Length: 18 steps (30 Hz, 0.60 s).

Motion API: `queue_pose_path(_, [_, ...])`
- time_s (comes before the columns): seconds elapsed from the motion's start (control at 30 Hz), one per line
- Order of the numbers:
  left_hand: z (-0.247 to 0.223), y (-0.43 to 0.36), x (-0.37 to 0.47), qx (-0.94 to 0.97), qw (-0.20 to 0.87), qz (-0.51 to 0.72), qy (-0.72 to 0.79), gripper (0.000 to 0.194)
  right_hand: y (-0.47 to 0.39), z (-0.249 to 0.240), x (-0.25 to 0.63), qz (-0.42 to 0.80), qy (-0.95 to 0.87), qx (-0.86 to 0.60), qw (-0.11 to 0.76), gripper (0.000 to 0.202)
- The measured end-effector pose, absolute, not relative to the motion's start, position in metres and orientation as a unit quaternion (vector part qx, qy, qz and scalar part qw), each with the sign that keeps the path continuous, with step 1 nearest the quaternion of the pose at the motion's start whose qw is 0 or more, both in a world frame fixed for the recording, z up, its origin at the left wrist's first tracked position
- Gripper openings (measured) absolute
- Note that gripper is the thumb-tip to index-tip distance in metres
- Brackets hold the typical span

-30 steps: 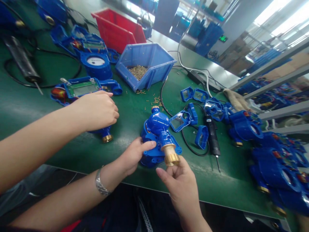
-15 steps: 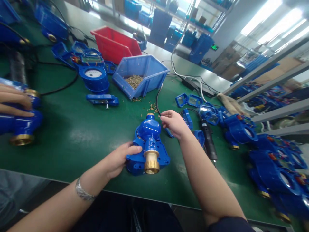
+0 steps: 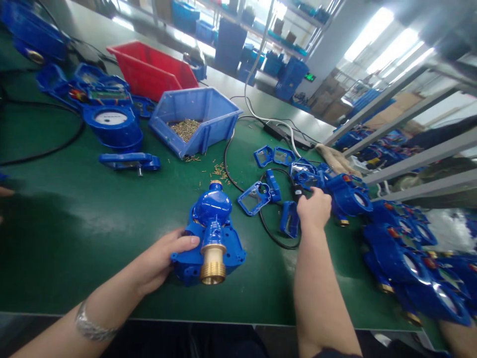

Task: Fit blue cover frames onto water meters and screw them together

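A blue water meter [image 3: 212, 209] with a threaded brass end lies upside down at the table's front. My left hand [image 3: 164, 256] grips its left side, thumb on top of the blue housing. Off to the right, my right hand [image 3: 315, 209] is closed round a black electric screwdriver [image 3: 298, 191]; most of the tool is hidden under the hand. Between the hands lie a blue frame-like cover [image 3: 255, 198] and another blue cover [image 3: 289, 219]. Small brass screws [image 3: 219, 171] are scattered beyond the meter.
A light-blue bin [image 3: 219, 119] holds many screws, with a red bin [image 3: 149, 69] behind it. Another meter [image 3: 112, 124] stands at the left. Several meters [image 3: 406, 263] crowd the right side. A black cord [image 3: 276, 242] loops across the table. Another person's fingers show at the left edge.
My right hand has moved right, from beside the meter to the screwdriver, and closed on it. My left hand stays on the meter. The view has shifted right.
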<state>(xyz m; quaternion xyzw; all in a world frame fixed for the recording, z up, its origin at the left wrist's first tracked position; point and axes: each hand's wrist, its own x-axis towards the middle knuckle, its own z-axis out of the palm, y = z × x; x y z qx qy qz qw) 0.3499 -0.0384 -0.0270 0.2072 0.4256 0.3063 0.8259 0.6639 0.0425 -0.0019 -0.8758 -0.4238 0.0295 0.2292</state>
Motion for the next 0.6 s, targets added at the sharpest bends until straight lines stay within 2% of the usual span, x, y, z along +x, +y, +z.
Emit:
queue_pose_path(0.13, [-0.027,-0.04,0.358,0.213,0.825,0.301,0.428,0.041,0.039,-0.02,0.707,0.058,-0.373,-0.917,0.131,0.044])
queue_pose_path(0.27, [-0.027,-0.044,0.364,0.221,0.825,0.302,0.424,0.041,0.046,-0.028,0.718,0.082,-0.392,-0.909,0.113,0.039])
queue_pose_path(0.4, [-0.027,-0.044,0.366,0.217,0.82,0.307,0.433,0.038,0.043,-0.014,0.716,0.039,-0.416,-0.89,0.185,0.039])
queue_pose_path(0.6, [-0.024,-0.044,0.366,0.211,0.82,0.31,0.432,0.041,0.042,0.022,0.715,-0.06,-0.427,-0.804,0.41,0.046])
